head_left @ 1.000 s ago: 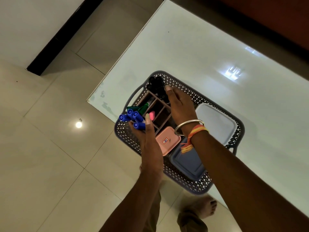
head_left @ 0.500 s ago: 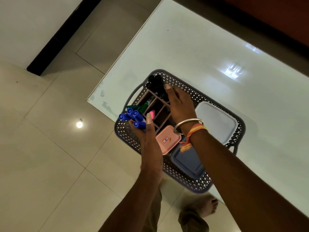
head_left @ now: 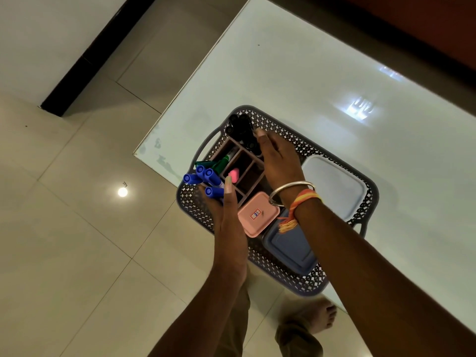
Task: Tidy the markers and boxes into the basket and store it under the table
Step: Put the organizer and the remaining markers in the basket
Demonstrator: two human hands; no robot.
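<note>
Noticeably, basket point(head_left: 291, 130) overhangs table point(head_left: 283, 73) edge above floor point(head_left: 77, 240).

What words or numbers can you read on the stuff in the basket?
Sticker on the pink box: a blue mark, maybe "8", too blurred to be sure.
Blue markers, black markers: any print too small to read.
Nothing else shows writing.

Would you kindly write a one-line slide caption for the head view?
Left hand holds blue markers while right hand grips black markers over the organizer in the basket at the table corner.
</note>
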